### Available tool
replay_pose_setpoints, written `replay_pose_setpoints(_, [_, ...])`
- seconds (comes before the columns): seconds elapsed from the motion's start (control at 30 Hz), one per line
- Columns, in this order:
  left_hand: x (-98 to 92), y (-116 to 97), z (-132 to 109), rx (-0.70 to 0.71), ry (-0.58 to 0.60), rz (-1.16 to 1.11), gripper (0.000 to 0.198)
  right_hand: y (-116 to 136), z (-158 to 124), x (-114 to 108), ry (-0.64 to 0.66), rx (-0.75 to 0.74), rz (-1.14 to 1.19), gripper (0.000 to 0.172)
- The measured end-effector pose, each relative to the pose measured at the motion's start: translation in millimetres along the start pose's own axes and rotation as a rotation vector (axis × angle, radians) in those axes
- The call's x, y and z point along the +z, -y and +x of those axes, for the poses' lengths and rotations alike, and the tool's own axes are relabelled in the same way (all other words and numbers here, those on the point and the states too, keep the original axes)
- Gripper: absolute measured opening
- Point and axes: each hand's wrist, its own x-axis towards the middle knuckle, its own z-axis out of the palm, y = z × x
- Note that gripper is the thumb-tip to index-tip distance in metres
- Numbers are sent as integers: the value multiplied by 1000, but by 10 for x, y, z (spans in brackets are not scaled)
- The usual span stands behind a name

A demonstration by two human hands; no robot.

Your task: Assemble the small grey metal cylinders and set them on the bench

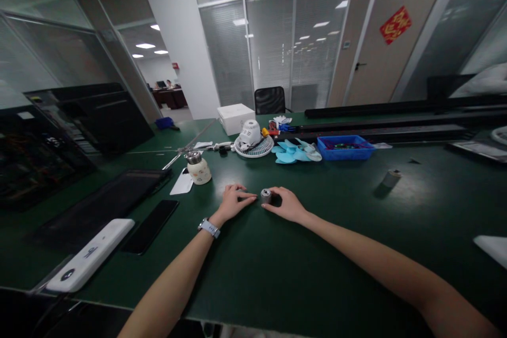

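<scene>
A small silver metal cylinder [265, 197], which looks like a little motor, stands upright on the green table [253, 253]. My right hand [287, 204] grips it from the right, thumb in front and fingers behind. Just left of the cylinder, my left hand [234, 202] rests on the table with its fingers stretched out, the fingertips close to the cylinder. It holds nothing, and its wrist wears a watch [209, 227] with a pale band. Farther right, a similar cylinder [392, 178] stands on the table.
Behind my hands are light-blue fan blades [293, 151], a white fan housing [250, 134], a blue tray [344, 154] with parts, and a white box [236, 119]. Leftward stand a cream bottle [198, 170], a black phone [151, 226] and a long white device [93, 254].
</scene>
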Motion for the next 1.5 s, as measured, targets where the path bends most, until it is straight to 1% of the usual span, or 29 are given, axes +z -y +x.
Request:
replay_pose_setpoints(0.03, [16, 23, -2, -3, 31, 18, 26, 2, 0, -2, -2, 4, 4, 45])
replay_pose_setpoints(0.1, [44, 39, 2, -9, 40, 25, 30, 13, 8, 5, -17, 6, 20, 48])
replay_pose_setpoints(0.2, [53, 42, 24, -52, -45, -32, 34, 51, 34, 26, -39, 5, 38, 53])
replay_pose_setpoints(0.3, [38, 57, 46, -115, -136, -116, 38, 71, 36, -5, -40, 33, 2, 44])
replay_pose_setpoints(0.37, [30, 65, 53, -133, -161, -142, 42, 21, -13, -109, -36, 59, -25, 40])
replay_pose_setpoints(0.43, [30, 65, 57, -119, -156, -145, 43, -117, -124, -300, -37, 96, -42, 40])
replay_pose_setpoints(0.53, [42, 56, 62, -103, -143, -125, 40, -490, -411, -733, -101, 210, -81, 44])
replay_pose_setpoints(0.6, [51, 50, 70, -121, -143, -103, 36, -800, -661, -1087, -203, 343, -116, 48])
replay_pose_setpoints(0.7, [56, 35, 77, -163, -150, -75, 31, -1252, -1061, -1644, -392, 587, -201, 53])
replay_pose_setpoints(0.8, [50, 8, 69, -219, -149, -102, 28, -1599, -1410, -2102, -578, 831, -324, 53])
replay_pose_setpoints(0.87, [45, -12, 57, -262, -139, -134, 29, -1725, -1569, -2278, -680, 942, -363, 52])
replay_pose_setpoints(0.93, [47, -30, 47, -287, -137, -152, 29, -1723, -1635, -2327, -750, 976, -372, 56])
replay_pose_setpoints(1.0, [55, -44, 44, -287, -141, -150, 29, -1572, -1591, -2266, -852, 908, -458, 67])
replay_pose_setpoints(1.03, [60, -49, 45, -284, -140, -146, 29, -1446, -1529, -2201, -915, 830, -539, 74])
replay_pose_setpoints(1.07, [65, -53, 49, -279, -136, -140, 28, -1294, -1442, -2117, -961, 720, -626, 77])
replay_pose_setpoints(1.1, [69, -57, 53, -274, -132, -131, 28, -1125, -1335, -2013, -967, 590, -694, 75])
replay_pose_setpoints(1.13, [73, -60, 58, -268, -128, -123, 28, -949, -1211, -1888, -917, 454, -724, 69])
replay_pose_setpoints(1.17, [74, -62, 62, -263, -125, -115, 28, -775, -1075, -1742, -805, 326, -706, 59])
replay_pose_setpoints(1.23, [72, -68, 67, -259, -123, -101, 28, -466, -779, -1385, -478, 127, -551, 42])
replay_pose_setpoints(1.27, [69, -71, 67, -259, -121, -96, 28, -340, -626, -1178, -319, 76, -446, 39])
replay_pose_setpoints(1.3, [63, -74, 66, -261, -119, -93, 27, -236, -475, -961, -190, 59, -338, 40])
replay_pose_setpoints(1.37, [50, -80, 61, -268, -116, -95, 27, -82, -188, -526, 13, 59, -163, 47])
replay_pose_setpoints(1.43, [39, -80, 54, -275, -115, -104, 27, 25, 58, -142, 110, 60, -93, 51])
replay_pose_setpoints(1.5, [36, -72, 49, -273, -115, -121, 26, 111, 236, 139, 125, 54, -107, 47])
